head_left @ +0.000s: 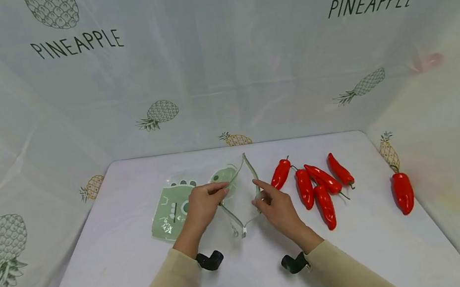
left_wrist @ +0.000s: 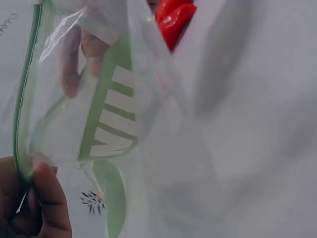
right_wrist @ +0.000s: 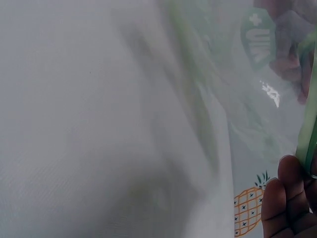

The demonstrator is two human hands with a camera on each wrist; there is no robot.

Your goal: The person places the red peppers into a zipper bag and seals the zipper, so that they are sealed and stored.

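Observation:
A clear zip bag with green print and a green zip strip is held open at its mouth over the white table. My left hand pinches the left side of the zip strip. My right hand pinches the right side of the strip. Several red peppers lie on the table just right of my right hand, and one more red pepper lies alone near the right edge. In the left wrist view a red pepper shows past the bag.
Another green-printed bag lies flat on the table under my left hand. A white cloth backdrop printed with pineapples closes in the table at the back and both sides.

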